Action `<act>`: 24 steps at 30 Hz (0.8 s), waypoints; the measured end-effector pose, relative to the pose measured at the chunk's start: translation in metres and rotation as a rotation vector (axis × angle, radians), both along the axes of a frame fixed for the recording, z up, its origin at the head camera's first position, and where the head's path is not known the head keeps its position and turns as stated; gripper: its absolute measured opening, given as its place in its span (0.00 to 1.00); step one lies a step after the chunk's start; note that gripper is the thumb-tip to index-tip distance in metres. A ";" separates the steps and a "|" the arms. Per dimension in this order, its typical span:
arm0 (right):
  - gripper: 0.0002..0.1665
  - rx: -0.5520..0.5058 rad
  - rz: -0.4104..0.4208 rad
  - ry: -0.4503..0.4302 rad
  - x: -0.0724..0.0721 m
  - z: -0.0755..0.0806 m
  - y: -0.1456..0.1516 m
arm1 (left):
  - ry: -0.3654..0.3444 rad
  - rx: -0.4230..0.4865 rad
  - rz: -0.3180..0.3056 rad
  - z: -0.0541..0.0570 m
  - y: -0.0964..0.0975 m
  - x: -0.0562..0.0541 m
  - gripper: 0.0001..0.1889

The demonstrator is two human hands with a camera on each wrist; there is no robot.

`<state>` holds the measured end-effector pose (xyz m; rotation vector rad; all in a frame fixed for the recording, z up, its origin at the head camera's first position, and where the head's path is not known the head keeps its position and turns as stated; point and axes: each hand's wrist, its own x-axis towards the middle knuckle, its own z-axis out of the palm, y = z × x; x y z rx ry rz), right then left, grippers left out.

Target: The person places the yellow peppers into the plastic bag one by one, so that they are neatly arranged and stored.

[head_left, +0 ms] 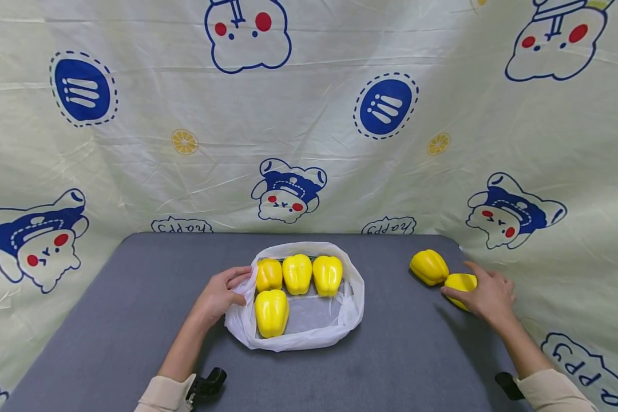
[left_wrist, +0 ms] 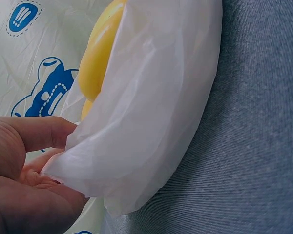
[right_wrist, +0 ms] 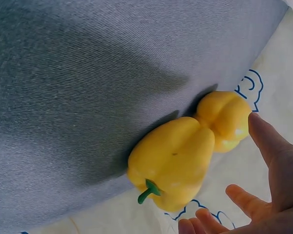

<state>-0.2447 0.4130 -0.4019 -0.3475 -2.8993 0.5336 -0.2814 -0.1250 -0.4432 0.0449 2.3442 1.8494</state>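
A white plastic bag (head_left: 357, 292) lies with its mouth facing up on the grey table, several yellow bell peppers (head_left: 272, 313) inside it. My left hand (head_left: 221, 294) holds the bag's left rim; in the left wrist view, thumb and fingers lie around the bag's edge (left_wrist: 122, 156). To the right, two yellow bell peppers lie side by side on the table. My right hand (head_left: 491, 294) hovers over the nearer bell pepper (head_left: 462, 281), fingers spread. In the right wrist view, the bell pepper with a green stem (right_wrist: 173, 158) shows apart from the fingers (right_wrist: 271, 139).
The other loose bell pepper (head_left: 430, 267) sits just left of and behind the nearer one. A grey cloth covers the table (head_left: 134, 320). Behind and beside it hangs a pale printed curtain (head_left: 309, 114). Dark straps (head_left: 206, 383) sit at both wrists.
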 end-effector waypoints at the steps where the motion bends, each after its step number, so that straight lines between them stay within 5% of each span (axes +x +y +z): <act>1: 0.57 -0.007 -0.008 -0.002 0.000 -0.001 0.000 | 0.000 0.000 0.000 0.000 0.000 0.000 0.38; 24: 0.53 -0.005 -0.084 -0.055 -0.001 -0.016 0.008 | 0.006 -0.008 0.001 -0.002 -0.001 0.000 0.38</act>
